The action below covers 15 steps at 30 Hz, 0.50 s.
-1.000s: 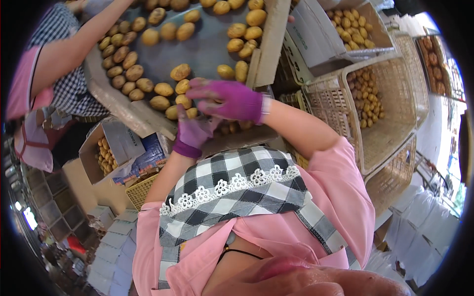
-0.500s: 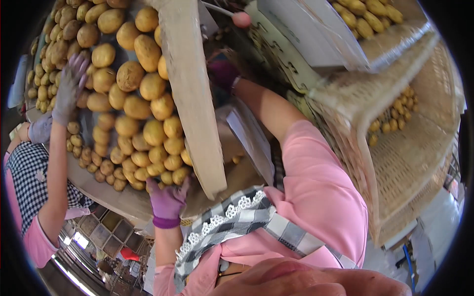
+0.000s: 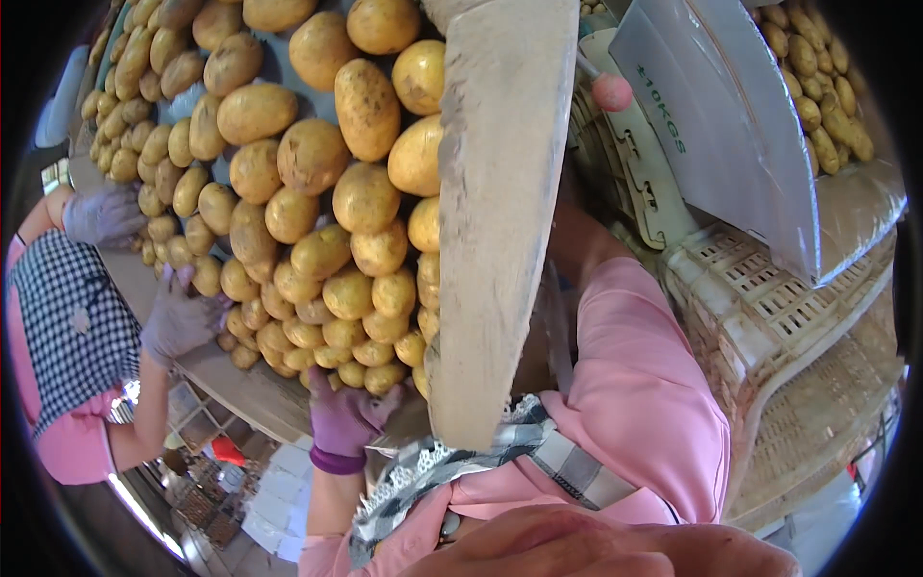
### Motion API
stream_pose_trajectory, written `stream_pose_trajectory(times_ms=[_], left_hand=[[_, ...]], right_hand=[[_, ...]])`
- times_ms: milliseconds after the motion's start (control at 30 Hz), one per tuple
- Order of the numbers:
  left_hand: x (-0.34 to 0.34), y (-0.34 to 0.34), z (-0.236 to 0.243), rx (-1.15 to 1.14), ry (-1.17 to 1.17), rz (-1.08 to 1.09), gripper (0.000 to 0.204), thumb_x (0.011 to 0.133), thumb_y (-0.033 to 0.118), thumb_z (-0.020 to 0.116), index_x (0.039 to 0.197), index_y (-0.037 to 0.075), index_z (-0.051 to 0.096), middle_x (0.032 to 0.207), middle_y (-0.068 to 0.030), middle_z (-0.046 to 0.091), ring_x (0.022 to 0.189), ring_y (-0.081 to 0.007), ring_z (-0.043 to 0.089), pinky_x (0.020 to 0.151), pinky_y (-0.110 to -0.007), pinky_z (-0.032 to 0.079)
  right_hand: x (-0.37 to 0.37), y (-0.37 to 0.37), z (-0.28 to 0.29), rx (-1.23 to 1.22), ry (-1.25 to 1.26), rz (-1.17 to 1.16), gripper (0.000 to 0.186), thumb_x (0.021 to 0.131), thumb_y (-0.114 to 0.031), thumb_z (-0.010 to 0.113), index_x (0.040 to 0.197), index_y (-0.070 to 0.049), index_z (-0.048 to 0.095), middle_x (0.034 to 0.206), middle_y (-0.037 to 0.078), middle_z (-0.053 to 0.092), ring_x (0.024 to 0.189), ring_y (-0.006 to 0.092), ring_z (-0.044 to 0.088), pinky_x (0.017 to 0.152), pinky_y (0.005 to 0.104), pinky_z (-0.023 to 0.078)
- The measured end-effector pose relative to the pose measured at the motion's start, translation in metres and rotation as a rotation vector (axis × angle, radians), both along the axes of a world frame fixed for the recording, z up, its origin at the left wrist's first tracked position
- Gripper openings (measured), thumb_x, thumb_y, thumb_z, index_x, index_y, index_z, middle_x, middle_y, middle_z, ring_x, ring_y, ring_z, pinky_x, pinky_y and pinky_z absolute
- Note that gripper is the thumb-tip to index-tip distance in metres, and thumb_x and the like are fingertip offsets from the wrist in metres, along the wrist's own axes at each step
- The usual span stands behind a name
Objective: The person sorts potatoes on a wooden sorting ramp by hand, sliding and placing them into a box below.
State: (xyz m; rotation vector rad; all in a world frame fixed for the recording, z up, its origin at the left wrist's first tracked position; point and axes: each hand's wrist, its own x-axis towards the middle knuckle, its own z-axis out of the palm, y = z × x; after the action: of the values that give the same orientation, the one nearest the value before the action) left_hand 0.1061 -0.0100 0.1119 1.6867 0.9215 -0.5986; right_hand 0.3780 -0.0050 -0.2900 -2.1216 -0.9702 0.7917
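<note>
The left hand (image 3: 348, 415), formerly among the potatoes (image 3: 317, 221), now rests half-curled at the counter (image 3: 260, 389) edge, empty; the right hand is hidden.

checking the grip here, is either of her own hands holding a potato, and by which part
Cannot be told: the left hand rests at the potatoes' near edge; the right hand is hidden.

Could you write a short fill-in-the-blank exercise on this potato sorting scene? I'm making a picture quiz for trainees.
1. The left hand wears a ____ glove and rests at the near edge of the potatoes.
2. A wooden ____ borders the potatoes on their right.
3. The right arm's sleeve is ____.
4. The co-worker's hand wears a ____ glove.

Missing words: purple; board; pink; grey
</note>
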Motion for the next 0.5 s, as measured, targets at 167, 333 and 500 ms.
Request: stream_pose_trajectory(times_ms=[167, 333, 500], left_hand=[[0.029, -0.007, 0.011, 0.968, -0.258, -0.834, 0.047, 0.09, 0.032, 0.05, 0.134, 0.018, 0.044, 0.1, -0.0116, 0.066, 0.096, -0.0295, 0.059, 0.094, -0.054, 0.041], [0.005, 0.009, -0.001, -0.752, -0.228, 0.858, 0.045, 0.091, 0.026, 0.049, 0.135, 0.017, 0.039, 0.109, -0.0136, 0.06, 0.097, -0.0282, 0.058, 0.096, -0.056, 0.041], [-0.024, 0.011, 0.003, -1.043, -0.448, 1.245, 0.047, 0.097, 0.029, 0.044, 0.135, 0.006, 0.03, 0.139, -0.0167, 0.032, 0.123, -0.0404, 0.037, 0.103, -0.055, 0.038]], right_hand=[[-0.005, -0.076, 0.051, 0.257, 0.229, -0.158, 0.051, 0.09, -0.019, 0.054, 0.137, -0.006, 0.038, 0.132, 0.017, 0.05, 0.123, 0.0275, 0.047, 0.104, 0.0407, 0.035], [-0.004, -0.178, 0.14, 0.366, 0.469, -0.243, 0.053, 0.091, -0.018, 0.054, 0.138, -0.006, 0.035, 0.133, 0.017, 0.049, 0.124, 0.027, 0.047, 0.105, 0.0392, 0.035], [-0.08, -0.236, 0.302, 0.204, 0.648, -0.121, 0.057, 0.089, -0.016, 0.059, 0.138, -0.002, 0.034, 0.13, 0.017, 0.051, 0.122, 0.0244, 0.047, 0.104, 0.0327, 0.036]])
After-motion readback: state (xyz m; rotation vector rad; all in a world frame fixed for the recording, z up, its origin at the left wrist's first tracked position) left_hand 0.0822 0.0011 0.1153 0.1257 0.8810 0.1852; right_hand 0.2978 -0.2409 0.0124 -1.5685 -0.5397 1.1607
